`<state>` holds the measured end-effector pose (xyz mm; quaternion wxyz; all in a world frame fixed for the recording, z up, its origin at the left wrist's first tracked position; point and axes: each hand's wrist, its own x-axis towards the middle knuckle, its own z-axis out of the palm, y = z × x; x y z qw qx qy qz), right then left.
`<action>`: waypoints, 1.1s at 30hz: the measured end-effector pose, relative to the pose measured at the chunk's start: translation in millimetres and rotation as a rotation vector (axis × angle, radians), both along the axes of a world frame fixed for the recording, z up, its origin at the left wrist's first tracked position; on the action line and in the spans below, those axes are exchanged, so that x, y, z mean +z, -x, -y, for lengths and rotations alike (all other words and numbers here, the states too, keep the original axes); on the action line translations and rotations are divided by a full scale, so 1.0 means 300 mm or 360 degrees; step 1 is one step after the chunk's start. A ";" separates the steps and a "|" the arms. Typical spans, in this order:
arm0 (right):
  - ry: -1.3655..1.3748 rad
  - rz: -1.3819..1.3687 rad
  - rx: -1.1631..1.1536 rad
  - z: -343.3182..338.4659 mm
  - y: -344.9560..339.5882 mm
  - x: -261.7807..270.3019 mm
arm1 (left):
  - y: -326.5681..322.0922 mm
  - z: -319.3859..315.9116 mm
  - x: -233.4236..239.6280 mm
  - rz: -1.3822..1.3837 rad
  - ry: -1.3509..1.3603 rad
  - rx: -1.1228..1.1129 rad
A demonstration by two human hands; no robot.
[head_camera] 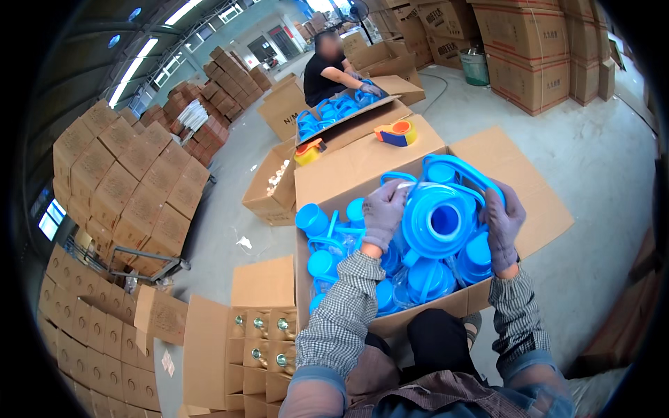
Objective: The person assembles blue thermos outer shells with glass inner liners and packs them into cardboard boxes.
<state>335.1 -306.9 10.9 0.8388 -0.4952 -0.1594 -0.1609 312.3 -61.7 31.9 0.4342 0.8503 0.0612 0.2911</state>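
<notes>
Above an open cardboard box (308,261) I have a blue plastic vessel (436,222), its round open mouth turned towards me. My gloved right hand (503,222) is closed on its blue handle (468,170). At the vessel's left rim my gloved left hand (384,211) pinches what looks like clear plastic film. Blue plastic cups (312,219) and more blue handled vessels (429,282) fill the box below, some in clear wrap. The vessel hides part of them.
Tape dispensers (396,134) lie on box flaps ahead. Beyond, a co-worker (329,70) reaches into another box of blue vessels. A divided carton (261,308) with shiny-necked items stands at lower left, a box of small pale parts (269,201) left, stacked cartons (125,183) on a trolley farther left.
</notes>
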 end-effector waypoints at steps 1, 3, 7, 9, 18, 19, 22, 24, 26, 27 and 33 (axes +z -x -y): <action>0.0080 0.0008 0.0051 -0.033 -0.018 0.022 | -0.011 -0.031 -0.022 -0.0049 0.0097 0.0045; 0.0344 -0.0013 0.0111 -0.115 -0.073 0.008 | -0.041 -0.110 -0.088 0.0001 0.0061 0.0134; 0.0749 0.0108 0.0009 -0.228 -0.118 -0.007 | 0.046 -0.211 -0.176 -0.0226 0.0465 0.0227; 0.0774 0.0090 0.0091 -0.241 -0.125 -0.004 | 0.100 -0.253 -0.184 -0.0224 0.0583 0.0261; 0.1382 0.0754 -0.0587 -0.382 -0.231 -0.170 | 0.060 -0.220 -0.175 -0.0387 0.0714 0.0119; 0.1486 0.0748 -0.0424 -0.408 -0.232 -0.232 | 0.051 -0.263 -0.229 -0.0434 0.0795 0.0141; 0.1744 0.0519 0.0077 -0.441 -0.210 -0.363 | 0.069 -0.353 -0.149 0.0438 -0.0615 0.0348; 0.1872 0.0028 0.0371 -0.389 -0.192 -0.434 | 0.097 -0.335 0.149 0.0785 -0.0838 0.0491; 0.2028 -0.0043 0.0537 -0.363 -0.221 -0.462 | 0.110 -0.345 0.392 0.1424 -0.0750 0.0270; 0.2099 -0.0071 0.0640 -0.363 -0.228 -0.473 | 0.134 -0.389 0.467 0.1483 -0.0754 0.0251; 0.2300 0.0113 -0.0056 -0.390 -0.326 -0.513 | 0.134 -0.153 0.054 0.0287 -0.0602 0.0017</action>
